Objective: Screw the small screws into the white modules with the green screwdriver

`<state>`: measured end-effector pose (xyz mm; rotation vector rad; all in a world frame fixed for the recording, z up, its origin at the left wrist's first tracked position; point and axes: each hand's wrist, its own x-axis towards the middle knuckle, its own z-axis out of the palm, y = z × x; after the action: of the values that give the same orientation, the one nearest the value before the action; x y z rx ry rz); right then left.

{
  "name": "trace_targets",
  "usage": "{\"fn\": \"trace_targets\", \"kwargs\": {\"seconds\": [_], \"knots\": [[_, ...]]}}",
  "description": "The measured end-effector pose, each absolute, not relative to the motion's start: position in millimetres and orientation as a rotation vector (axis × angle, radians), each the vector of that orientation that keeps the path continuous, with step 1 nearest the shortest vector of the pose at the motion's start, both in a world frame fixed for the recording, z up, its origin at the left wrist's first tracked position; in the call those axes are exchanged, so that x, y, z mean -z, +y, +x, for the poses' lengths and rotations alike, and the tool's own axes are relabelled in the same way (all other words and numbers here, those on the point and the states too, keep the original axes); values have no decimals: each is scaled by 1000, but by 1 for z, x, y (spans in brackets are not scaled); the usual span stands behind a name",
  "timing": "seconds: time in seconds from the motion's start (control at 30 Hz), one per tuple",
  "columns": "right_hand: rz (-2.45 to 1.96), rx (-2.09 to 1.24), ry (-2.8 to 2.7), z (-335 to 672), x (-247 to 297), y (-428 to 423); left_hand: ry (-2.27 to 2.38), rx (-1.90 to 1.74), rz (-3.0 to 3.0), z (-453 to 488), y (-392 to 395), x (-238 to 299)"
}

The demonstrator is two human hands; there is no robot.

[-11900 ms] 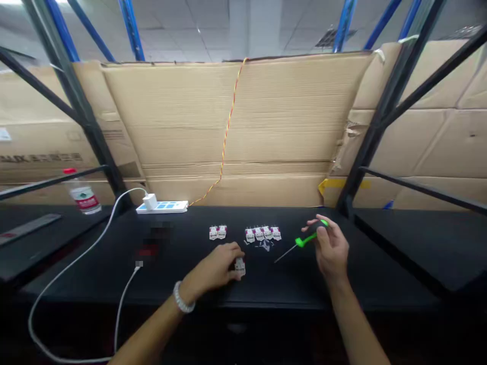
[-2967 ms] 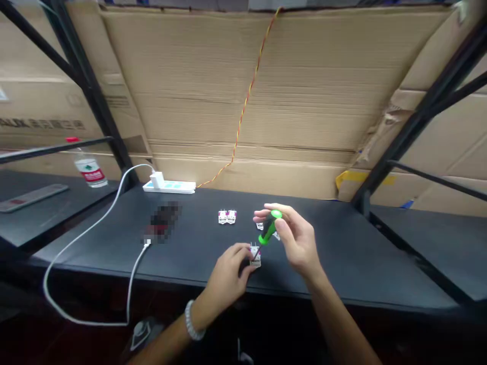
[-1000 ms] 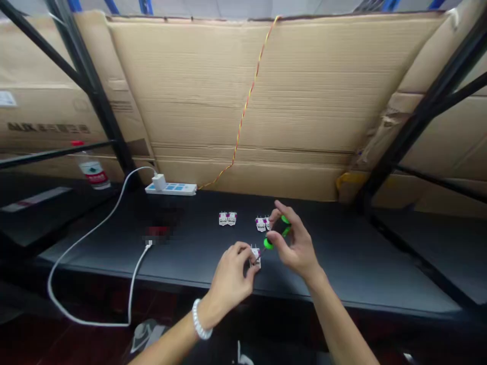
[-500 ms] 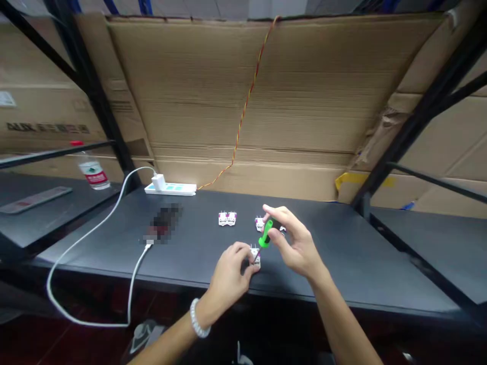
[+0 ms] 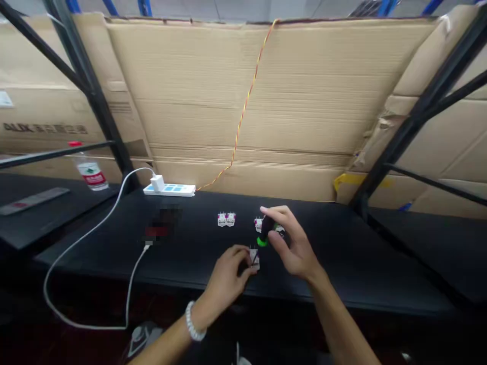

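Observation:
My left hand pinches a small white part and steadies it on the black bench. My right hand is wrapped round the black and green handle of a screwdriver. The screwdriver's tip points down into the top of that white part. Two more white and purple parts lie as a pair behind my left hand. A further row of such parts is mostly hidden behind my right hand.
A white power strip with a plugged charger sits at the back left, its white cable looping off the bench's front edge. A water bottle stands far left. Cardboard sheets wall the back. Black rack posts flank the bench.
My right hand has kept turning the screwdriver over the white part, the handle shifting between my fingers. My left hand has stayed on the part.

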<state>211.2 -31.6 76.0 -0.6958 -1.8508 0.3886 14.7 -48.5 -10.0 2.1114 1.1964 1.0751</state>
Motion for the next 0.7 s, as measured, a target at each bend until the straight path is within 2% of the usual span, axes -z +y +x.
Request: {"fn": "trace_targets", "kwargs": {"seconds": [0.13,0.27,0.57,0.7], "knots": [[-562,-628,-1878,214,-72,-36,1227,-1070,2121,18,-50,7],[-530,-674,-1865,213,-72,-37,1261,-1053,2130,20,-50,7],[-637,-288,-1856,209,-77,-33,1302,-1032,2143,22,-50,6],[-604,-323,-1875,209,-75,-34,1327,-1021,2143,24,-49,5]]}}
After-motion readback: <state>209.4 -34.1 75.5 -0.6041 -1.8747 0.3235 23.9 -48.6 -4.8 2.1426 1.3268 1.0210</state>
